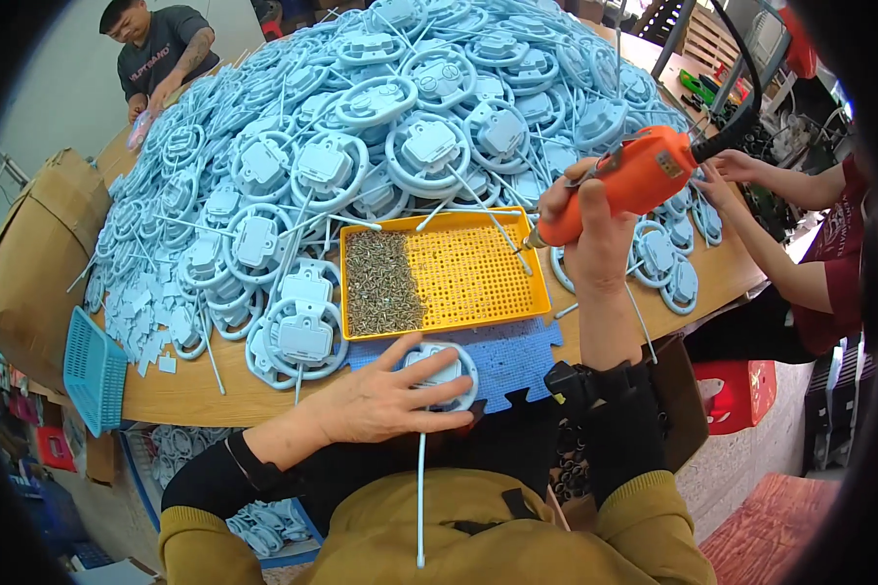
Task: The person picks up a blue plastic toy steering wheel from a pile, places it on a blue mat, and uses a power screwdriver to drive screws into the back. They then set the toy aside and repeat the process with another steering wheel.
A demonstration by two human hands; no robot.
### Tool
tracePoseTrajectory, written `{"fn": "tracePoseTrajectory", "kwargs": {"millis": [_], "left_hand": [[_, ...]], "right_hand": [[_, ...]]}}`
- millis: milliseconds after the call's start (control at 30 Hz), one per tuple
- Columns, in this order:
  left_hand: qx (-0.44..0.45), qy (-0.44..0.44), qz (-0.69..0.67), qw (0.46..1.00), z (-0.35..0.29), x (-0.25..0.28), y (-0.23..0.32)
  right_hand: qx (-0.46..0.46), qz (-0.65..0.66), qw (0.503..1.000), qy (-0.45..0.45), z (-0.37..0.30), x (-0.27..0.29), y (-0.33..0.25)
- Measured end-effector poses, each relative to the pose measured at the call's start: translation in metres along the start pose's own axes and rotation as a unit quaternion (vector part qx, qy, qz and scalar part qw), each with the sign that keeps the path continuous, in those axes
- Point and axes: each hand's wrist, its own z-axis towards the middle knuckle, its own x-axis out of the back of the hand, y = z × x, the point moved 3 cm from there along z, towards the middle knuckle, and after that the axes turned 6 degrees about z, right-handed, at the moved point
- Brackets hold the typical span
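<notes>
My left hand (385,395) grips a light blue, ring-shaped plastic part (465,383) with a boxy centre, fingers spread across its top, at the near edge of a blue foam mat (517,356). A thin light blue rod (421,497) points from it toward my body. My right hand (595,229) is wrapped round an orange electric screwdriver (639,175), tilted so its bit points down over the right side of a yellow tray (478,278). Small brass-coloured screws (380,283) fill the tray's left part. Whether a screw sits on the bit is too small to tell.
A large heap of similar light blue parts (429,141) covers the table beyond the tray. Left stand a blue basket (96,370) and a brown carton (44,244). Co-workers sit at the far left (161,54) and at the right (800,244), hands near the heap. A black cable (751,78) hangs from above.
</notes>
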Motion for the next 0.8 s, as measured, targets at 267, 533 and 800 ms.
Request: {"fn": "tracePoseTrajectory", "kwargs": {"millis": [267, 533, 800], "left_hand": [[-0.025, -0.115, -0.018, 0.993, -0.021, 0.013, -0.004], [0.115, 0.066, 0.13, 0.983, 0.052, 0.043, -0.104], [0.278, 0.122, 0.204, 0.931, 0.099, 0.042, -0.21]], "right_hand": [[0.026, 0.039, 0.999, 0.026, 0.004, 0.015, -0.013], [0.018, 0.047, 0.999, 0.017, -0.014, 0.014, -0.02], [0.037, 0.014, 0.998, 0.047, 0.006, 0.02, -0.022]]}}
